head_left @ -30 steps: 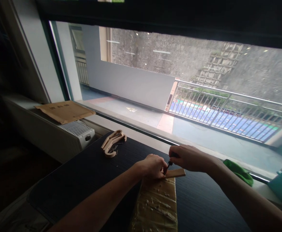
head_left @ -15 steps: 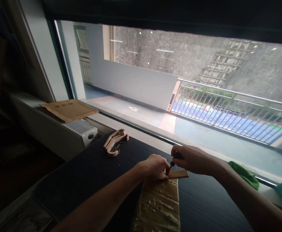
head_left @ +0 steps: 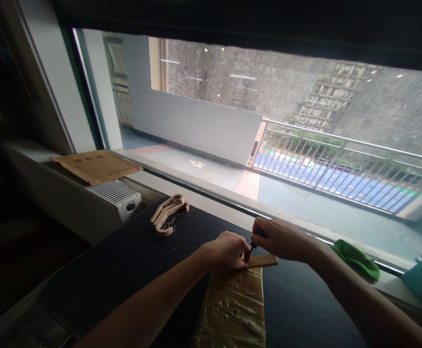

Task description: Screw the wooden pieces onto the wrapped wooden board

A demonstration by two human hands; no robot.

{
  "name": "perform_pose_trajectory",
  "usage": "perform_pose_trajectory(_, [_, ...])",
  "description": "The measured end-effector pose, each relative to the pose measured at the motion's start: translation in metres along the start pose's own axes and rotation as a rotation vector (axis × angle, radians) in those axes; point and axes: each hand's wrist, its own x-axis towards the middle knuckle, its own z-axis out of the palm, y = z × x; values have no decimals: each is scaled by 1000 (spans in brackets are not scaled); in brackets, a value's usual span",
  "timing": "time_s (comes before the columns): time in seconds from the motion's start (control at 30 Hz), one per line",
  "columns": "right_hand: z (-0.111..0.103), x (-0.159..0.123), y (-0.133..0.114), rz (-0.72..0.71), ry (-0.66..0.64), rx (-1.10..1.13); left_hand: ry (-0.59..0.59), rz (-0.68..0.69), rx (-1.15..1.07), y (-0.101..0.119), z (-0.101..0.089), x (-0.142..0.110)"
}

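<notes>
My left hand (head_left: 226, 249) rests closed on a flat wooden strip (head_left: 262, 261), pinning its left end to the dark table (head_left: 124, 270). My right hand (head_left: 282, 238) is wrapped round a small dark-handled screwdriver (head_left: 250, 249) whose tip points down at the strip, right beside my left fingers. The strip lies across the far end of a tan board wrapped in clear plastic (head_left: 232, 307), which has several small screws scattered on it.
A stack of curved wooden pieces (head_left: 167, 213) with small screws beside it lies at the table's far left. A white heater (head_left: 115, 198) with a cardboard sheet (head_left: 95, 166) on it stands to the left. Green cloth (head_left: 356, 258) lies on the window sill at right.
Both hands stay at the strip with the screwdriver. Only the camera has swung slightly, right and then back.
</notes>
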Motion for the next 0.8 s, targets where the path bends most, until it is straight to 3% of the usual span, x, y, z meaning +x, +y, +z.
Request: perform_pose_trajectory(0.8, [11,-2,6,1,84,92,-87,-28,88,5,-13,3])
